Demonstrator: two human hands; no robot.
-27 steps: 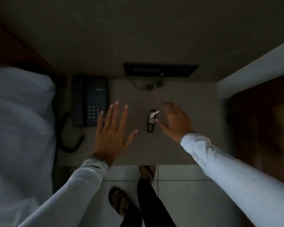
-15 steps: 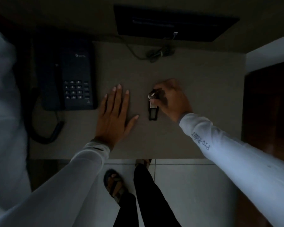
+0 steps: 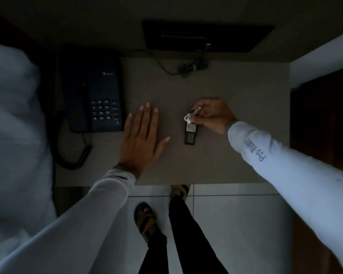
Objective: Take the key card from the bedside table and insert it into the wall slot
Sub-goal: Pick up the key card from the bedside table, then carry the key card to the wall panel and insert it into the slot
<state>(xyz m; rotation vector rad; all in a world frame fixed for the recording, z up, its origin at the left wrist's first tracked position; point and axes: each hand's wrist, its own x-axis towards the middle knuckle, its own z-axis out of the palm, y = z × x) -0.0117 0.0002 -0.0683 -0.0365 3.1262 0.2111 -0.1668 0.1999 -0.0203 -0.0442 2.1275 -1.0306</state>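
Observation:
The key card (image 3: 190,133) is a small dark tag with a pale label, joined to a silvery metal key (image 3: 192,115). It lies near the middle of the grey bedside table (image 3: 236,91). My right hand (image 3: 213,114) is closed on the top end, pinching the key between thumb and fingers; the tag's lower end looks to be resting on the tabletop. My left hand (image 3: 142,139) lies flat and open on the table to the left of the tag, not touching it. A dark panel (image 3: 206,35) is set in the wall above the table.
A dark telephone (image 3: 99,97) with a coiled cord stands at the table's left. A bundled cable (image 3: 192,67) lies at the back edge. White bedding (image 3: 14,125) fills the left side. Pale floor tiles and my sandalled feet (image 3: 145,220) are below the table's front edge.
My right hand went from hovering open beside the tag to closing on its key end, and has tilted the key up. My left hand came down flat onto the table.

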